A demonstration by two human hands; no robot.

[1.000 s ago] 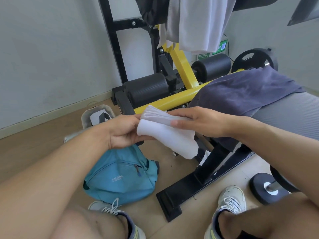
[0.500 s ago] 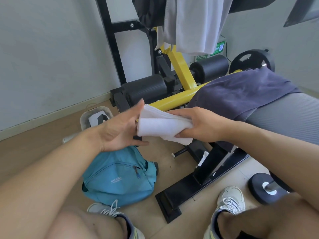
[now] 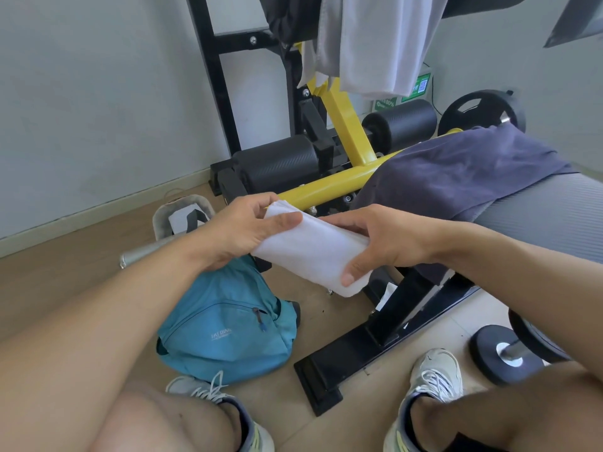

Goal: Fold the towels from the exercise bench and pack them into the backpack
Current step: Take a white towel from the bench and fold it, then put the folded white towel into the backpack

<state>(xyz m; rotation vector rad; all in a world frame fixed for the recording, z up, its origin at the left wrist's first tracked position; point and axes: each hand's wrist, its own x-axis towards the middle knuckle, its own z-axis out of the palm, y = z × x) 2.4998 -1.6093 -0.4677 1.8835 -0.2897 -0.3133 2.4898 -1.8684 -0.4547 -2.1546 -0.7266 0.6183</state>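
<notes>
A folded white towel [image 3: 310,252] is held in the air between both hands, above the floor. My left hand [image 3: 241,233] grips its upper left end, thumb on top. My right hand [image 3: 381,243] holds its lower right end, thumb pressed on the near edge. Below them a teal backpack [image 3: 225,324] lies on the floor, its zip shut. A dark blue towel [image 3: 456,171] is draped over the grey pad of the exercise bench [image 3: 538,216] on the right. A light grey towel [image 3: 375,44] hangs from the rack at the top.
The bench's yellow beam [image 3: 329,187] and black foot bar [image 3: 359,353] cross the floor beside the backpack. A dumbbell [image 3: 502,353] lies at the right, a weight plate [image 3: 479,112] leans at the back. My shoes [image 3: 434,376] are at the bottom.
My left hand, open beside the towel half a second ago, now grips its left end. The towel has been turned and stretched out longer between both hands.
</notes>
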